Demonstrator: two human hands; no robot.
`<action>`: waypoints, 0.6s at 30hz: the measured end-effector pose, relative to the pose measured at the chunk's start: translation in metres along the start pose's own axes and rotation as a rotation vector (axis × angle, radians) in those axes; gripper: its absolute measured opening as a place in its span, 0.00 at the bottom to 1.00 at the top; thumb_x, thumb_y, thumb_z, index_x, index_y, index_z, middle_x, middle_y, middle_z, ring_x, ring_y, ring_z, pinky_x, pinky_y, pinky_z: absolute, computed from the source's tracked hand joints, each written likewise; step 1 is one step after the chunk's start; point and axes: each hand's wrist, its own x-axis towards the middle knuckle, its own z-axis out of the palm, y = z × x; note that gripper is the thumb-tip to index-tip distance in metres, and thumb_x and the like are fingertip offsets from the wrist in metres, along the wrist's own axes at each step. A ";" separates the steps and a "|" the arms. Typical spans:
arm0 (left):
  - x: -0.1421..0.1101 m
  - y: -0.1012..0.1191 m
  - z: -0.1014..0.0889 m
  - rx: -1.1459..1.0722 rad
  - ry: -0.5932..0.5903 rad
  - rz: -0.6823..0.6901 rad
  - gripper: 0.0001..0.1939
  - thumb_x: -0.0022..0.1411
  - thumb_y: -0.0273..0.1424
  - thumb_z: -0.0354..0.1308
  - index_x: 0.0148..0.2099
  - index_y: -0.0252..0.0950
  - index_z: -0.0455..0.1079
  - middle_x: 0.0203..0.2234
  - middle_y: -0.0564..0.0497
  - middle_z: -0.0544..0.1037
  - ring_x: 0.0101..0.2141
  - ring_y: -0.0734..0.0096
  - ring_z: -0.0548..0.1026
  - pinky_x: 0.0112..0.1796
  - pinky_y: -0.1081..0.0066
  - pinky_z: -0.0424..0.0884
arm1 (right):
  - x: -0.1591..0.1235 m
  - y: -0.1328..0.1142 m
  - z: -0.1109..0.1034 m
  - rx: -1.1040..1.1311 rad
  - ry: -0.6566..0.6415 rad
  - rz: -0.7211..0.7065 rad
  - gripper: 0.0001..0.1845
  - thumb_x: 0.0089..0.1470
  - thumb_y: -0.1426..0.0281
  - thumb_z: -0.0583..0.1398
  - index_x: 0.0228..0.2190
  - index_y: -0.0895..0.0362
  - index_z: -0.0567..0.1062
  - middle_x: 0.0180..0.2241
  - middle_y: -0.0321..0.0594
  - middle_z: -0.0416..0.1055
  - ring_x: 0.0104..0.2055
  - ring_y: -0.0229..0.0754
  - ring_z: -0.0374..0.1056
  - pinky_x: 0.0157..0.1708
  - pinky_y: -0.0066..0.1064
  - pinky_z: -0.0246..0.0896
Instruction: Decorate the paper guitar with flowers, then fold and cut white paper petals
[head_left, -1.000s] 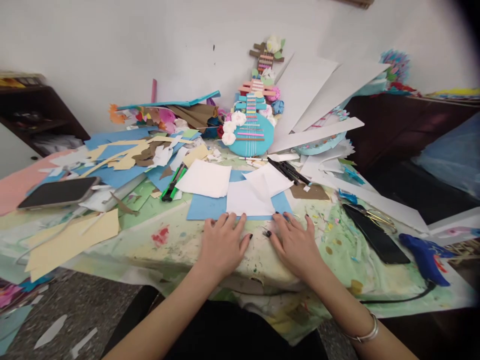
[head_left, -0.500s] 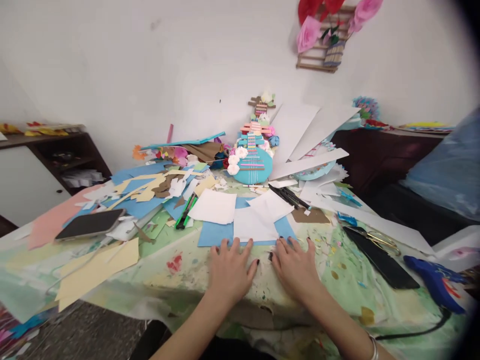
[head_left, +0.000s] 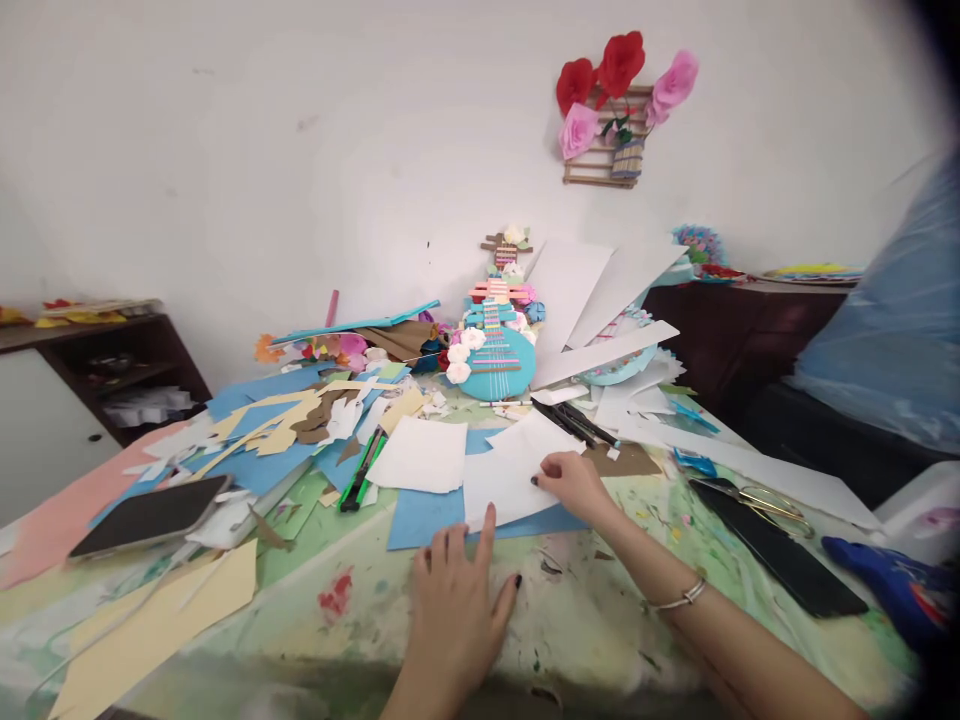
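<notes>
My left hand (head_left: 459, 605) lies spread at the table's near side, its index fingertip touching the lower edge of a white sheet of paper (head_left: 499, 485). On that sheet's right side, my right hand (head_left: 576, 484) has its fingers curled together in a pinch at the paper. Beneath is a blue sheet (head_left: 420, 520), partly covered. A small stack of white paper squares (head_left: 420, 455) sits to the left, and another white piece (head_left: 536, 432) shows behind the middle sheet.
A green utility knife (head_left: 364, 470) and a phone (head_left: 154, 515) lie left among paper scraps. Black pens (head_left: 574, 422), gold-handled scissors (head_left: 769, 505) and a blue glue gun (head_left: 885, 580) are on the right. A turquoise paper instrument (head_left: 495, 365) stands at the back.
My right hand has moved up from the sheet's lower edge to its right side and curled its fingers. The sheet's lower edge now slants. The view has tilted up.
</notes>
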 end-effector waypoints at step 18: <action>-0.003 -0.014 0.019 0.030 0.075 0.061 0.27 0.60 0.44 0.48 0.58 0.39 0.64 0.50 0.40 0.70 0.47 0.50 0.64 0.43 0.54 0.59 | 0.106 0.056 -0.026 -0.210 -0.055 0.079 0.06 0.41 0.68 0.62 0.24 0.58 0.76 0.27 0.39 0.73 0.31 0.41 0.67 0.28 0.26 0.54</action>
